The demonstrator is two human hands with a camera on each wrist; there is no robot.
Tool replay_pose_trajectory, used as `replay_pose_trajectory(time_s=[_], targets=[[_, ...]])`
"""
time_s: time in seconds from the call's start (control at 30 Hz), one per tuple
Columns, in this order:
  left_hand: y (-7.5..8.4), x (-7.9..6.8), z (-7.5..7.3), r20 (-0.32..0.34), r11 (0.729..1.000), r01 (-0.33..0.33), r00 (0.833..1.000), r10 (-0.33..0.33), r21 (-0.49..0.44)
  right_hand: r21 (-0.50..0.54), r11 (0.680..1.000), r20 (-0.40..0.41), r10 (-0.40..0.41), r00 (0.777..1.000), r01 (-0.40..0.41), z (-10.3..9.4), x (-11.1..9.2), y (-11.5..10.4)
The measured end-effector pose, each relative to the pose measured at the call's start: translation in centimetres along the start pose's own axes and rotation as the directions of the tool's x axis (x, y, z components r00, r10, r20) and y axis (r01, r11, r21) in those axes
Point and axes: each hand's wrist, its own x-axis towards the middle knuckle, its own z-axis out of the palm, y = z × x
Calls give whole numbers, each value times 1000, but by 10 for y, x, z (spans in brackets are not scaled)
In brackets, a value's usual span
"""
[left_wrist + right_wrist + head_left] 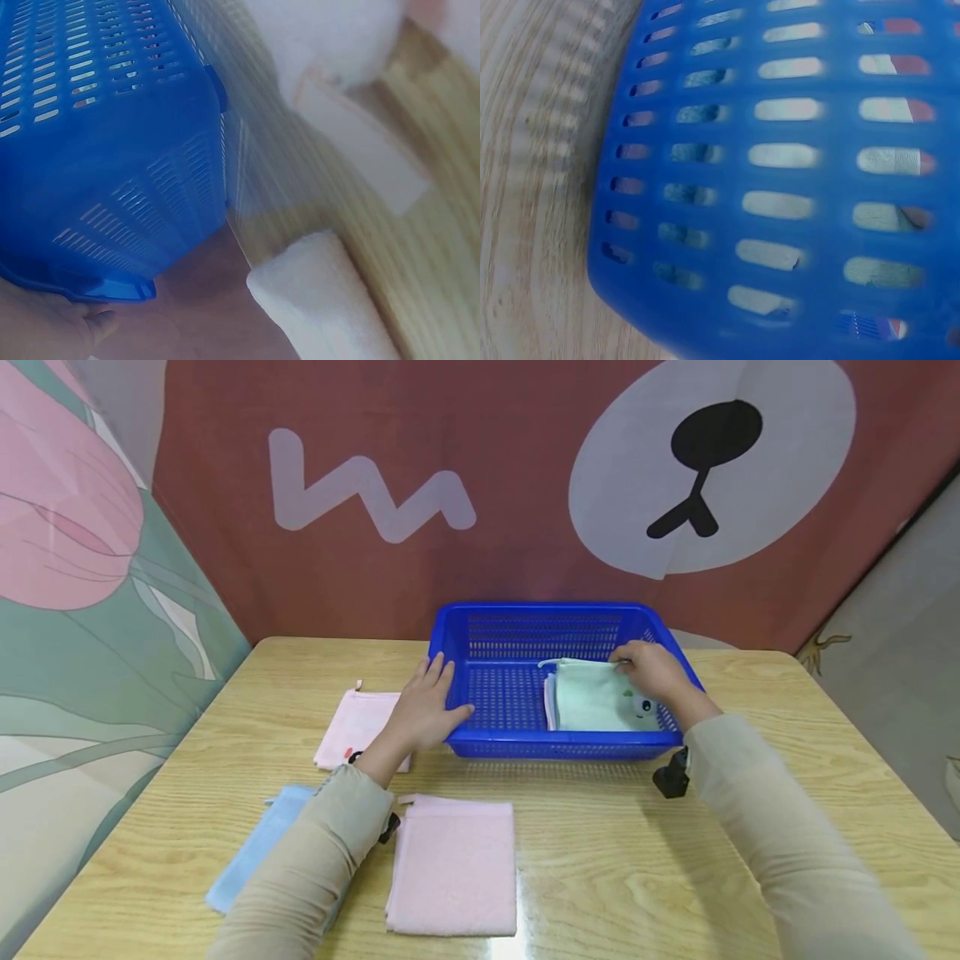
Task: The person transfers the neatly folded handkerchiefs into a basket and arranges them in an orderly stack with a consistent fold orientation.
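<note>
A blue plastic basket (480,749) stands at the back of the wooden table. My left hand (424,703) rests at its left rim, fingers extended and thumb toward the front corner; the left wrist view has the basket's slotted wall (112,142) beside that hand. Inside the basket's right part lies a folded light green towel (588,693) with a small face print, on top of other folded towels whose pink and blue edges show. My right hand (654,675) reaches over the right side and pinches the green towel's back edge. Through the basket's slots (784,154) pale cloth shows.
Left of the basket lies a folded pink towel (352,722) with a red print. A blue towel (258,852) is partly under my left forearm. Another pink towel (453,868) lies near the front. Behind the table hangs a printed curtain (360,568).
</note>
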Motion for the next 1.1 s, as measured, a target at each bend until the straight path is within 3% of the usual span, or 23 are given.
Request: replay_pose_trajectory(time_s=[0.27, 0.47, 0.73, 1.1], targets=[[-1, 0, -1, -5, 1000, 5, 1000, -5, 4, 0, 1000, 20, 0, 1000, 0, 4, 3, 2], [-2, -1, -3, -7, 1000, 14, 1000, -14, -3, 11, 1000, -12, 29, 1000, -29, 6, 5, 1], [-3, 0, -2, -6, 1000, 12, 1000, -12, -4, 79, 990, -61, 125, 990, -120, 5, 4, 4], [-2, 1, 2, -33, 1000, -15, 999, 14, -16, 43, 990, -100, 139, 985, -136, 6, 0, 9]])
